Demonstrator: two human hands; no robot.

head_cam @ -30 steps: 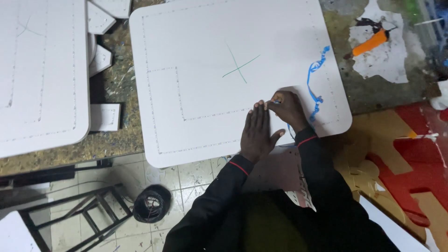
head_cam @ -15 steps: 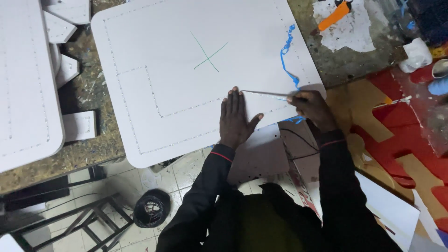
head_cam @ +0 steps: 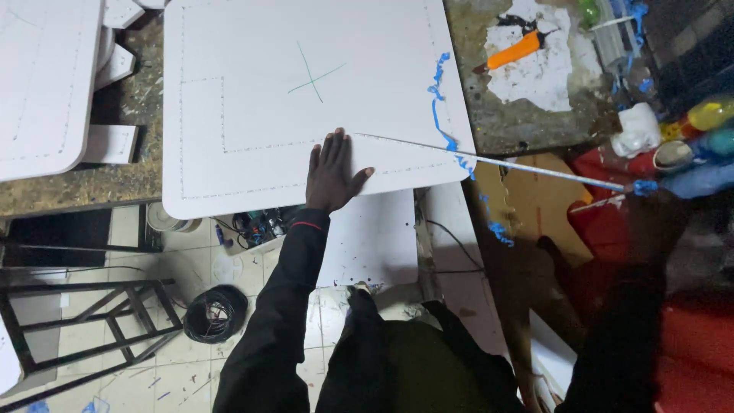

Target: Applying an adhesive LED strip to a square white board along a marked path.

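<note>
A large white board (head_cam: 252, 115) with rounded corners lies on the speckled workbench (head_cam: 520, 122). It bears dotted outlines and a green cross (head_cam: 313, 74). My left hand (head_cam: 332, 172) presses flat on its near edge, fingers spread. A thin pale strip (head_cam: 497, 161) stretches from the board just right of that hand, out past the right edge. My right hand (head_cam: 654, 197), dark and blurred, grips its far end, well off to the right of the board. Ragged blue film (head_cam: 440, 99) clings along the board's right edge.
A second white board (head_cam: 38, 76) lies at the left with small white offcuts (head_cam: 111, 141) between the two. An orange knife (head_cam: 516, 50) rests on paper at the back right, near a white cup (head_cam: 638, 130) and coloured containers (head_cam: 711, 115). Below are a metal frame (head_cam: 76, 329) and a wire coil (head_cam: 216, 312).
My right hand has swung far out to the right, drawing the thin strip off the board. My left hand stays flat on the near edge. The view has shifted right.
</note>
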